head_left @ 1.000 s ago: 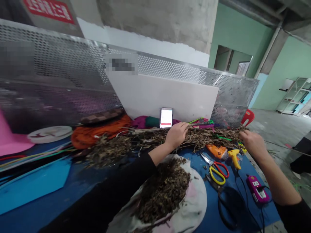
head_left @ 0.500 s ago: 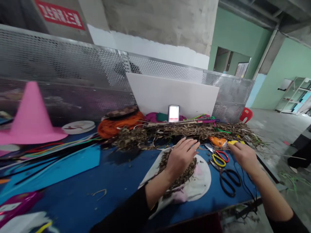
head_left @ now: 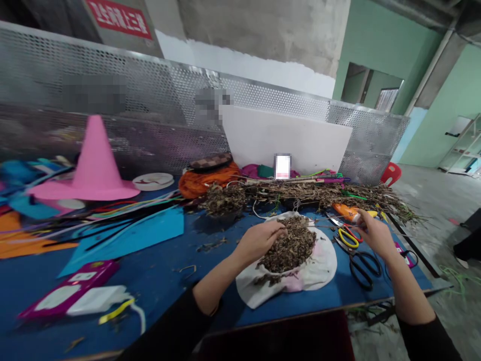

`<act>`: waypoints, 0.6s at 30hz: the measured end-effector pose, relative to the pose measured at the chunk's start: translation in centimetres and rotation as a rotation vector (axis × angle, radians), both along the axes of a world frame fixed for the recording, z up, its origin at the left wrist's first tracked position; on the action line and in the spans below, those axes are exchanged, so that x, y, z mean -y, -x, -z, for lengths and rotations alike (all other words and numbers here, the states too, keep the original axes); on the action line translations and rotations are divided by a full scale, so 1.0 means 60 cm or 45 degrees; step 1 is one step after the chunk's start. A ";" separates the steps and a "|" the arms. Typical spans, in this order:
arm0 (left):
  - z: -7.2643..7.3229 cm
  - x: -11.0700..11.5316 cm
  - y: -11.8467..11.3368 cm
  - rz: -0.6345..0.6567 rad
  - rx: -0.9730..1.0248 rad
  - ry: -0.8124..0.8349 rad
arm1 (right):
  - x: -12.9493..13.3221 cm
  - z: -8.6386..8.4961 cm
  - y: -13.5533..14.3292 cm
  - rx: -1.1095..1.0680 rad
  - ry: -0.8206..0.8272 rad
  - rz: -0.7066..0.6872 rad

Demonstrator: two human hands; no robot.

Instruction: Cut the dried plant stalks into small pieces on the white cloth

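A heap of crumbled dried leaves (head_left: 291,250) lies on a white cloth (head_left: 323,271) with pink stains. My left hand (head_left: 261,239), palm down and fingers loosely bent, rests at the heap's left edge; its fingertips are partly hidden among the leaves. Right of the cloth, my right hand (head_left: 376,234) is closed in a pinch on a thin dry twig (head_left: 330,219), which reaches leftward to the heap. Under and beside this hand lie black-handled scissors (head_left: 363,269), scissors with red and yellow handles (head_left: 348,237) and an orange-and-white packet (head_left: 345,211).
Dry stalks (head_left: 296,194) run along the table's back, before a white board (head_left: 289,135). To the left are a pink pointed hat (head_left: 96,165), an orange bundle (head_left: 206,183), blue sheets (head_left: 131,240) and a purple power strip (head_left: 71,291). A phone (head_left: 282,166) stands upright behind.
My left hand has moved off the top of the leaf heap to its left edge. My right hand now pinches a thin twig. The view has turned slightly left.
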State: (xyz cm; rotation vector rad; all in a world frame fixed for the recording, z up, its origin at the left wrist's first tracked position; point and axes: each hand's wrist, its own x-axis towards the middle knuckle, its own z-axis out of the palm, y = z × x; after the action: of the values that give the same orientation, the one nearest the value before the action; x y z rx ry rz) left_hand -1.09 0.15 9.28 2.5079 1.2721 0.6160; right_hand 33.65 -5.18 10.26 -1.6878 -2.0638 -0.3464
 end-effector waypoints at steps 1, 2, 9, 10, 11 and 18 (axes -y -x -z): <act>-0.001 -0.003 0.004 -0.011 0.003 0.039 | 0.003 -0.002 -0.008 -0.027 0.010 -0.033; -0.002 -0.005 0.007 -0.017 0.001 0.081 | 0.007 -0.003 -0.014 -0.043 0.015 -0.082; 0.007 -0.013 -0.024 -0.001 0.007 0.159 | 0.012 0.000 0.020 0.099 -0.054 -0.222; 0.008 -0.011 -0.034 0.029 0.014 0.160 | 0.009 0.003 0.030 0.137 -0.080 -0.221; 0.009 -0.009 -0.044 0.062 0.019 0.166 | 0.005 0.006 0.039 0.170 -0.116 -0.214; -0.004 -0.004 -0.046 0.072 0.031 0.175 | -0.011 0.020 0.055 0.278 -0.257 -0.139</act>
State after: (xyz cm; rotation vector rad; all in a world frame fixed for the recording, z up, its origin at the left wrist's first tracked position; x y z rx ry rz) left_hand 1.66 0.38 9.52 2.4081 1.1884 0.5259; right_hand 30.36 -4.53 9.05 -1.4664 -2.1809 -0.7050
